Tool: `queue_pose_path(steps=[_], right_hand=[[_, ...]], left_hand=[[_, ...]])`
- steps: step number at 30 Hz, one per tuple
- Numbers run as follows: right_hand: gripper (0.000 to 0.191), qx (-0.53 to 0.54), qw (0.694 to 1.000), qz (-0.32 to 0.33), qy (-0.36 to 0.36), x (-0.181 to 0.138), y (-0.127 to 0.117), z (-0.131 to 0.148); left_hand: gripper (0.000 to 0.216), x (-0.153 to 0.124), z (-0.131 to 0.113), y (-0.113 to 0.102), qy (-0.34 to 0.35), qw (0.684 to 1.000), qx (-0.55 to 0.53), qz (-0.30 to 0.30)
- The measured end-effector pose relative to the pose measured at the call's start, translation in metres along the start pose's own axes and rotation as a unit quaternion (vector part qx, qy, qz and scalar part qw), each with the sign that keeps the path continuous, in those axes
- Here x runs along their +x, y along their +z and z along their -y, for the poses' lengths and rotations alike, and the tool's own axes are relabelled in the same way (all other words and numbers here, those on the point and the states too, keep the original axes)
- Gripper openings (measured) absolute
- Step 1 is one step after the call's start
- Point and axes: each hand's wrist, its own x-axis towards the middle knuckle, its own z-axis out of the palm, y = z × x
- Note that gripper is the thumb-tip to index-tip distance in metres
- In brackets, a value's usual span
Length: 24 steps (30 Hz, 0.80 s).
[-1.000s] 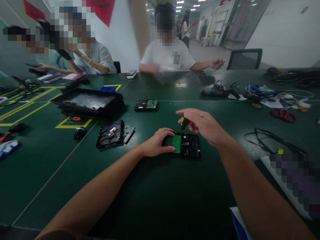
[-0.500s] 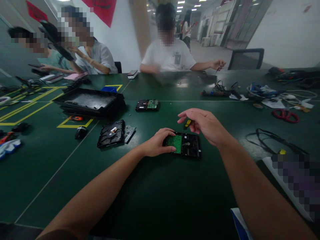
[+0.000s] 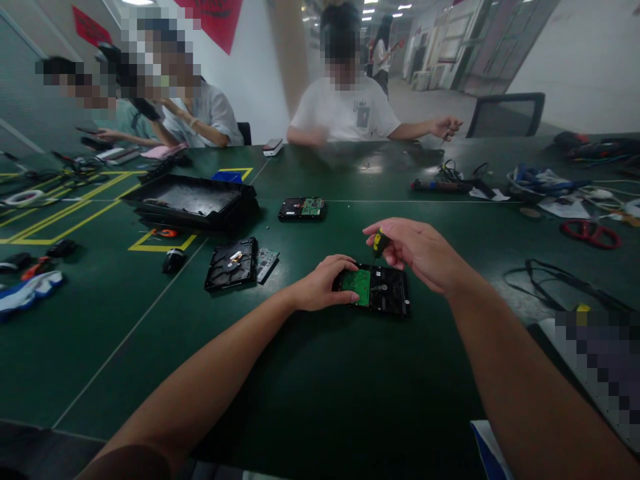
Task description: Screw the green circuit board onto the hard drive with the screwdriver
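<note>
A black hard drive (image 3: 395,291) lies flat on the dark green table, its green circuit board (image 3: 361,285) facing up. My left hand (image 3: 327,283) grips the drive's left end, thumb at the near edge and fingers over the far one. In my right hand (image 3: 413,250) is a small yellow-and-black screwdriver (image 3: 380,244), held upright between thumb and fingers. Its thin shaft points down to the board's right edge; whether the tip sits in a screw is too small to tell. To the left lies another hard drive (image 3: 233,263), with a loose circuit board (image 3: 267,265) against its side.
Farther back are a third hard drive (image 3: 303,208) and stacked black trays (image 3: 193,200). Red-handled scissors (image 3: 590,233), a black cable (image 3: 560,280) and a pen-like tool (image 3: 440,186) lie to the right. A blue-and-white glove (image 3: 30,293) is at left. Several people sit across the table.
The whole view has shifted slightly, so things appear farther right. The screwdriver shows more of its handle and stands over the board's edge. My left hand keeps its grip on the drive.
</note>
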Motion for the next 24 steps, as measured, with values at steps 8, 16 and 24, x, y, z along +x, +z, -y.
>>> queue_pose_path(steps=[8, 16, 24], right_hand=[[0.024, -0.059, 0.996, -0.056, -0.036, 0.0003, 0.0016, -0.0029], [0.027, 0.006, 1.000, -0.025, 0.002, -0.0001, 0.0047, 0.0012], [0.026, 0.002, 1.000, -0.021, -0.012, 0.0009, 0.0052, -0.0008]], left_hand=[[0.061, 0.0003, -0.0010, -0.0003, -0.003, 1.000, 0.007, 0.000], [0.060, 0.0005, 0.0000, -0.0005, 0.000, 1.000, 0.004, 0.000], [0.059, 0.0006, -0.0036, -0.0011, -0.005, 1.000, -0.002, 0.000]])
